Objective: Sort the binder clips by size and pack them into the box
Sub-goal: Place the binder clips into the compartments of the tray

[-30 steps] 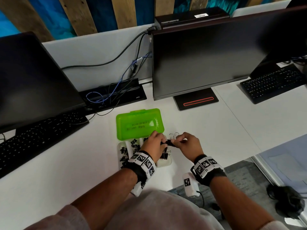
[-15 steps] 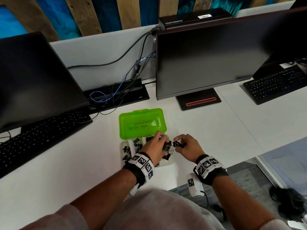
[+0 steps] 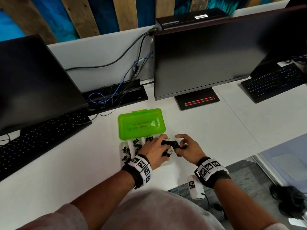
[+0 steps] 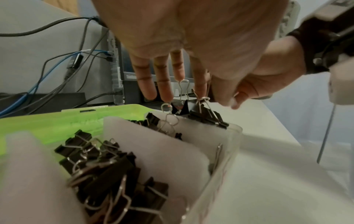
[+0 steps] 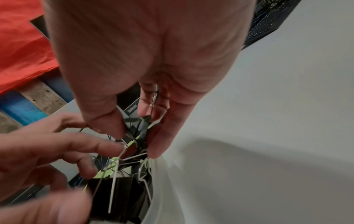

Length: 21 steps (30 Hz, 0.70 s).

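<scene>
Head view: the box [image 3: 146, 161], its green lid [image 3: 141, 124] folded open, sits on the white surface [image 3: 66, 163] near the front edge. The left hand [image 3: 154, 149] lies over the right compartment, fingers extended; the right hand [image 3: 186, 147] is curled just beside it. Left wrist view: straight fingers [image 4: 147, 84] touch the wire handles of large binder clips [image 4: 206, 116] at the box's right end; medium clips [image 4: 103, 166] fill the next compartment. Right wrist view: thumb and fingers [image 5: 162, 139] pinch a black clip [image 5: 142, 133] above the box.
</scene>
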Each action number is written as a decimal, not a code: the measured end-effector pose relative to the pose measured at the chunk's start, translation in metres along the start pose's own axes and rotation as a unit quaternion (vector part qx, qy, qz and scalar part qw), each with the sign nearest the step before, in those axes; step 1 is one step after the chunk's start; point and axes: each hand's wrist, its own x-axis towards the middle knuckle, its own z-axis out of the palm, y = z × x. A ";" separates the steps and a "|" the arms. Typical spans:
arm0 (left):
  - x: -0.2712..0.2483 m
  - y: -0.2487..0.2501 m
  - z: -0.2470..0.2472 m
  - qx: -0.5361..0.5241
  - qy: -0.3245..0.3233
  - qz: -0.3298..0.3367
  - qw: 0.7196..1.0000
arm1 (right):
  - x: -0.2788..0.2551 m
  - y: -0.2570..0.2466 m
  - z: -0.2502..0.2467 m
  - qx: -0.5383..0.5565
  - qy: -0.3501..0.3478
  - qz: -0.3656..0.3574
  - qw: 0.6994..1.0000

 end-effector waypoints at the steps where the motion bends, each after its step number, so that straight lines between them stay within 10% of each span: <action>1: 0.000 0.000 0.001 0.019 -0.016 0.006 1.000 | 0.001 0.000 0.001 -0.005 0.006 -0.002 1.000; 14: 0.016 0.008 0.002 -0.130 0.022 -0.016 0.991 | 0.003 0.013 0.004 -0.090 0.006 -0.010 0.996; 21: 0.018 0.007 0.015 -0.138 0.042 -0.026 0.989 | 0.016 -0.001 0.006 -0.240 -0.044 -0.144 0.959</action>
